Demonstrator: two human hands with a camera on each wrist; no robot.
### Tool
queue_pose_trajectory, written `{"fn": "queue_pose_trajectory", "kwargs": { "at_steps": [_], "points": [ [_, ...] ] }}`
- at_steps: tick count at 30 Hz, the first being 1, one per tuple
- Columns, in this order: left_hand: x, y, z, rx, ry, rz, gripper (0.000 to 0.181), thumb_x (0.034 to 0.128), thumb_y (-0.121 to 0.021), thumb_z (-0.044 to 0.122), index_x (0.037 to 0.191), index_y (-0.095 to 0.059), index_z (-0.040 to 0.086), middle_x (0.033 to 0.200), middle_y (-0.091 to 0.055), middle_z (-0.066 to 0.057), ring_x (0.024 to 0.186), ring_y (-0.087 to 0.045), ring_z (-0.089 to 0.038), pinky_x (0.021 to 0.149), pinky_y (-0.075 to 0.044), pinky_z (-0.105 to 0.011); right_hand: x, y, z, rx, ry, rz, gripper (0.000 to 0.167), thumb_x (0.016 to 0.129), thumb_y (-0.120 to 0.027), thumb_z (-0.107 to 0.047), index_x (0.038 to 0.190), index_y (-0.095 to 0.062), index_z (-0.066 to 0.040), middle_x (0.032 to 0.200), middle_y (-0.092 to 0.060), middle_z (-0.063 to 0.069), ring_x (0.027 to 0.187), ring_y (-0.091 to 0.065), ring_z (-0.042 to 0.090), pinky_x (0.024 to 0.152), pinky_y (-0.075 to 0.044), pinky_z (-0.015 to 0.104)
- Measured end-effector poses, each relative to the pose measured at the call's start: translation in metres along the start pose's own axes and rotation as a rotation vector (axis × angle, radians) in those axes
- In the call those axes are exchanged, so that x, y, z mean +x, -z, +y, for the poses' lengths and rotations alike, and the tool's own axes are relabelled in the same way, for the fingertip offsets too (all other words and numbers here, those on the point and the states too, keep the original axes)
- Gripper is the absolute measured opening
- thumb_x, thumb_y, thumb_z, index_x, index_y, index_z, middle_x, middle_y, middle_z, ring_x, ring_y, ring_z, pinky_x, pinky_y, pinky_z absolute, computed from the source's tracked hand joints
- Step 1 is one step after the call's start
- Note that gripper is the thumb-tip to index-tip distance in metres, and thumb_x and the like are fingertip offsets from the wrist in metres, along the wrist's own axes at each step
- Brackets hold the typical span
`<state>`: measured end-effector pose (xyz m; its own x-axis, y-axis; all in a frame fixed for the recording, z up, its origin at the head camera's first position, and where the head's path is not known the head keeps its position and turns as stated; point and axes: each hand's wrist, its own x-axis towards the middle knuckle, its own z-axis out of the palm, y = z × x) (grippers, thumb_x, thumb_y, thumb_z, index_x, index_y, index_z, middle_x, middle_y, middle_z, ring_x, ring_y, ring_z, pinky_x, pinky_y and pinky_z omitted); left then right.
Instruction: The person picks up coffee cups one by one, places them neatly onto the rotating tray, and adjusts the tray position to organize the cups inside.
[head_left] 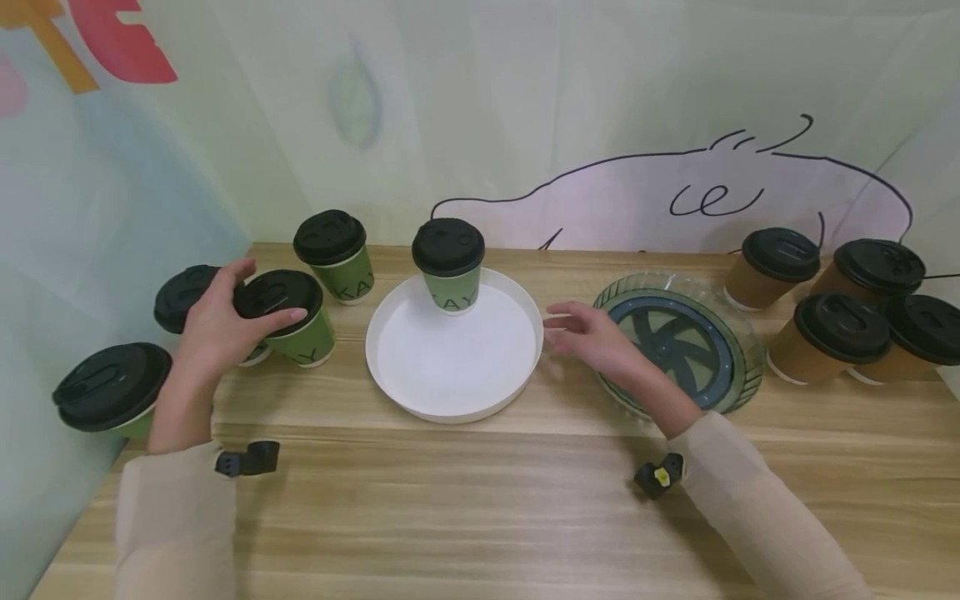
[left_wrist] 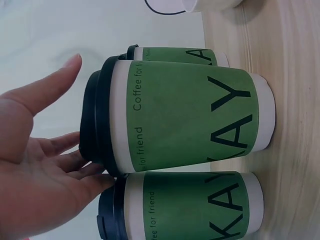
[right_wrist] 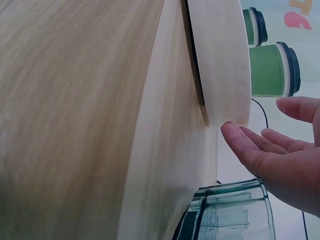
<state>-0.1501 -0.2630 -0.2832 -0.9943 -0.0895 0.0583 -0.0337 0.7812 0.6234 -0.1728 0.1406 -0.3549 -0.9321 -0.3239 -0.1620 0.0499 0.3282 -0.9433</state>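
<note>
My left hand (head_left: 212, 325) is spread around the black lid of a green cup (head_left: 302, 335), its thumb over the lid. In the left wrist view the thumb of this hand (left_wrist: 47, 145) stands apart from the lid of the near green cup (left_wrist: 190, 112), while the fingers lie at the lid's far side. Fingertips of my right hand (head_left: 600, 340) are at the right rim of a round white tray (head_left: 450, 367); nothing is in this hand (right_wrist: 277, 150). One lidded green cup (head_left: 453, 287) stands upright at the tray's back.
More green cups stand at the left, one (head_left: 343, 275) behind and one (head_left: 112, 387) at the table's left edge. A ribbed clear glass dish (head_left: 742, 387) sits right of the tray, under my right forearm. Several brown cups with black lids (head_left: 806, 354) are grouped at the right.
</note>
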Motion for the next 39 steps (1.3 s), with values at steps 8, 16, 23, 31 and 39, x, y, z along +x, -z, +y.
{"fn": "queue_pose_trajectory", "kwargs": {
  "at_steps": [8,16,23,31,39],
  "points": [
    [0.0031,-0.0017,-0.0055,0.013,-0.002,-0.003,0.093,0.082,-0.066,0.039,0.146,-0.009,0.003,0.148,-0.016,-0.023,0.132,-0.014,-0.044,0.101,-0.018,-0.061,-0.0013,-0.0008,-0.0028,-0.029,0.003,0.003,0.045,0.092,-0.054,-0.011,0.132,-0.04,0.005,0.121,-0.053,0.025,0.104,-0.056,0.032,0.085,-0.048,0.04],
    [0.0045,-0.0029,-0.0073,0.032,0.007,-0.006,0.095,0.0811,-0.068,0.038,0.146,-0.009,0.003,0.147,-0.016,-0.023,0.132,-0.015,-0.044,0.101,-0.018,-0.06,-0.0013,0.0,-0.0034,-0.014,-0.022,0.006,0.046,0.092,-0.054,-0.012,0.133,-0.039,0.004,0.122,-0.053,0.023,0.107,-0.055,0.03,0.086,-0.048,0.04],
    [0.0054,-0.0022,-0.0063,0.04,0.006,0.014,0.091,0.083,-0.066,0.035,0.145,-0.01,0.001,0.145,-0.02,-0.025,0.13,-0.017,-0.046,0.101,-0.019,-0.06,-0.0018,-0.0003,-0.003,-0.022,-0.025,0.006,0.045,0.092,-0.055,-0.012,0.132,-0.041,0.003,0.12,-0.054,0.022,0.105,-0.056,0.029,0.086,-0.048,0.04],
    [0.0071,-0.0006,-0.0061,0.061,0.021,-0.008,0.092,0.083,-0.066,0.037,0.145,-0.009,0.0,0.144,-0.021,-0.027,0.129,-0.018,-0.047,0.1,-0.019,-0.061,-0.0019,0.0,-0.0016,-0.016,-0.015,0.0,0.044,0.092,-0.055,-0.011,0.132,-0.041,0.003,0.122,-0.053,0.023,0.106,-0.055,0.03,0.086,-0.048,0.04],
    [0.0087,0.0,-0.0077,0.085,0.027,-0.037,0.094,0.0829,-0.065,0.04,0.145,-0.008,-0.001,0.145,-0.02,-0.027,0.129,-0.017,-0.048,0.099,-0.018,-0.062,-0.0005,-0.0001,-0.0011,0.0,0.001,-0.012,0.044,0.092,-0.054,-0.01,0.132,-0.041,0.004,0.126,-0.05,0.023,0.112,-0.052,0.03,0.087,-0.047,0.039]
  ]
}}
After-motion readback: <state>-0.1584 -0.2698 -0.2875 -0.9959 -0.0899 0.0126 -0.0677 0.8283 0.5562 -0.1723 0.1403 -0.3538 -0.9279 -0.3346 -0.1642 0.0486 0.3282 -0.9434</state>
